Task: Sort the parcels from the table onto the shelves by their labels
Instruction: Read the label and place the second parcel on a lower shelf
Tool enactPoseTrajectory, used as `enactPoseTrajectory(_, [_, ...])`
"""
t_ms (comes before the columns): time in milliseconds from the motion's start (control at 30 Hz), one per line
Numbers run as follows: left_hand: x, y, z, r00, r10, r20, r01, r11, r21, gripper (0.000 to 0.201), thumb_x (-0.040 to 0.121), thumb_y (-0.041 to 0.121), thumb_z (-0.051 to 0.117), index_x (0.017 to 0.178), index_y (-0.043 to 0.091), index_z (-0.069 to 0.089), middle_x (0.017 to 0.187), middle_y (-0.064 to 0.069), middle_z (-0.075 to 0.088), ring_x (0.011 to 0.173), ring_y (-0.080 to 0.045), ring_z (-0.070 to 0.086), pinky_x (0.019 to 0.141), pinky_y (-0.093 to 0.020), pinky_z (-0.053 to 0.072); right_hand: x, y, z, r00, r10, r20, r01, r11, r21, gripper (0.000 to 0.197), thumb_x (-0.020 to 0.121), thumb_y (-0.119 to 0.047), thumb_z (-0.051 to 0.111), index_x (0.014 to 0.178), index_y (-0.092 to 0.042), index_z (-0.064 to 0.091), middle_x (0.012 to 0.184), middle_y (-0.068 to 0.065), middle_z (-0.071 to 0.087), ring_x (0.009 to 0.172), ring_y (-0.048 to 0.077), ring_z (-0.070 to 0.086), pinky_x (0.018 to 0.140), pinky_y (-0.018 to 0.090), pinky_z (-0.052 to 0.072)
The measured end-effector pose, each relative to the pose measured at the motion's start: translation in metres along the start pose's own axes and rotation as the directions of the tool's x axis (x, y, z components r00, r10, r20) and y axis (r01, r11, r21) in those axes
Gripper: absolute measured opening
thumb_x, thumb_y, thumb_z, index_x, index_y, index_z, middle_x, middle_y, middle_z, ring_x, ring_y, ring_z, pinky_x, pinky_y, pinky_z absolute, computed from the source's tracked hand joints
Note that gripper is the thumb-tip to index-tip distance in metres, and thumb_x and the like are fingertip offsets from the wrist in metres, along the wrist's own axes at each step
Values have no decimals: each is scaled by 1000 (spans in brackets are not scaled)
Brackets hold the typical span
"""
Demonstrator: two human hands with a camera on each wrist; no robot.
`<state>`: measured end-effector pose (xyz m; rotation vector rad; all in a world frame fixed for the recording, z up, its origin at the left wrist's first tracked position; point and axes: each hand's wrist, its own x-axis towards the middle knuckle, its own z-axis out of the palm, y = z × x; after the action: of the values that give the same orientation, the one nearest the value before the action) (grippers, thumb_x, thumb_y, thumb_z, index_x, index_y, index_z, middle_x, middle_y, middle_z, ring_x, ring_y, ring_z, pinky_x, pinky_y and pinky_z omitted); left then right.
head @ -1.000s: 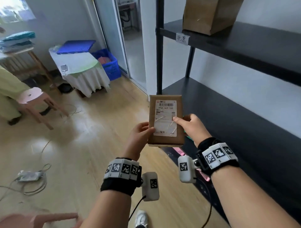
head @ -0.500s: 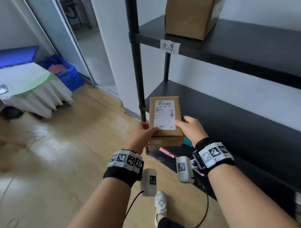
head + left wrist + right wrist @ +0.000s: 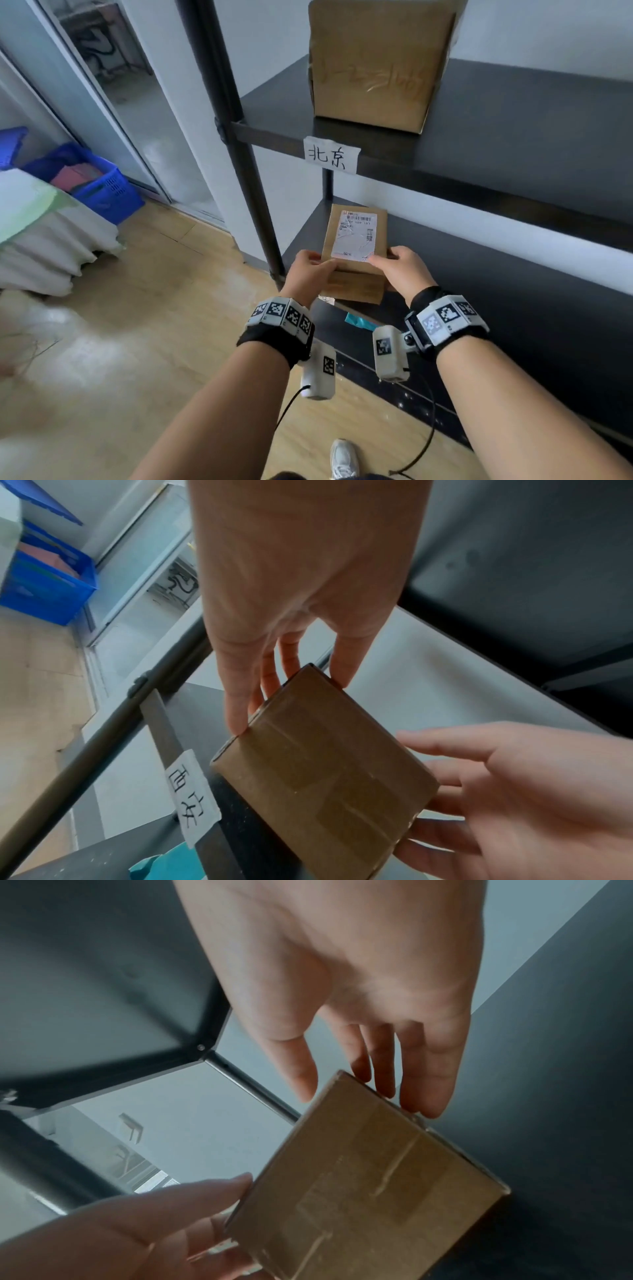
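Note:
A small brown parcel [image 3: 356, 274] with a white shipping label on top is held level over the front left corner of the lower black shelf [image 3: 513, 281]. My left hand [image 3: 310, 270] grips its near left corner and my right hand [image 3: 400, 267] its near right corner, thumbs on top. Seen from below in the left wrist view, the parcel [image 3: 325, 777] sits between my left hand [image 3: 291, 669] and right hand [image 3: 514, 791], above a shelf tag [image 3: 192, 796] reading 西安. In the right wrist view the right hand [image 3: 359, 1069] and left hand [image 3: 137, 1231] flank the parcel [image 3: 369, 1177].
The upper shelf [image 3: 513, 113] carries a tag [image 3: 331, 155] reading 北京 and a large brown box [image 3: 376, 61]. A black shelf post [image 3: 246, 171] stands left of the parcel. A blue crate [image 3: 102, 185] and a cloth-covered table [image 3: 44, 240] are at left on the wooden floor.
I have turned and stepped up to the shelves. Both hands carried the parcel forward and lower, from in front of my chest to over the lower shelf's front corner.

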<state>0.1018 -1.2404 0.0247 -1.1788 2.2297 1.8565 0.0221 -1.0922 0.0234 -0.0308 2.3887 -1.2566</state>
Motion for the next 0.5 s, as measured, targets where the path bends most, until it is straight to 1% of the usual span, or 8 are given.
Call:
enactPoseTrajectory(33, [7,2,2,1000,5,8,-6,1000,30,50,89,33,70,129,9,54,118,-6,64,106,-24,66,95,-40,57,4,1,0,1000,18,-16,-18,1000,3,53,81,-45,69,124,-14,60,118,3,67,107,25,64,93,47,54])
enactPoseTrajectory(100, [20,4,4,999,22,34,-25,996,83,45,93,30,66,130,11,50,117,-3,60,103,-21,62,88,-32,53,12,5,2,998,41,-37,-41,999,14,55,76,-48,70,118,-15,58,115,3,67,105,26,65,91,49,56])
enactPoseTrajectory(200, [42,9,9,995,53,83,-65,986,153,46,97,27,62,137,9,47,123,-3,56,103,-19,56,86,-28,46,29,8,5,994,75,-77,-75,997,13,56,71,-53,68,113,-17,59,112,3,68,101,25,66,87,48,57])
enactPoseTrajectory(267, [51,9,11,991,68,111,-91,974,210,47,98,24,60,141,9,45,126,-4,56,103,-19,55,86,-29,46,32,5,7,992,90,-91,-90,996,7,53,75,-50,67,116,-16,60,114,2,69,101,24,66,88,47,57])
enactPoseTrajectory(367, [60,7,11,987,82,139,-120,949,293,46,100,22,56,142,7,44,135,-9,59,100,-20,56,85,-29,45,29,-1,11,988,108,-113,-110,994,-9,46,85,-41,67,122,-15,58,121,3,68,105,25,65,91,45,55])
enactPoseTrajectory(433, [63,5,9,982,94,166,-145,933,328,48,100,22,56,144,6,42,140,-11,57,108,-23,58,87,-27,43,27,-3,15,983,124,-134,-128,992,-20,49,89,-36,65,131,-13,53,128,4,65,112,26,63,91,38,52])
enactPoseTrajectory(467, [62,5,7,978,96,186,-156,927,342,51,101,22,55,147,6,40,144,-11,55,117,-25,58,89,-27,43,25,-6,15,981,137,-139,-141,990,-22,51,91,-35,65,134,-12,51,131,5,63,114,27,62,89,36,50])
enactPoseTrajectory(500, [65,4,6,973,103,207,-172,920,353,55,101,23,55,150,6,38,149,-11,51,126,-26,56,93,-27,43,25,-4,17,979,144,-145,-147,989,-13,55,91,-35,64,137,-11,48,134,6,62,115,27,61,90,36,50])
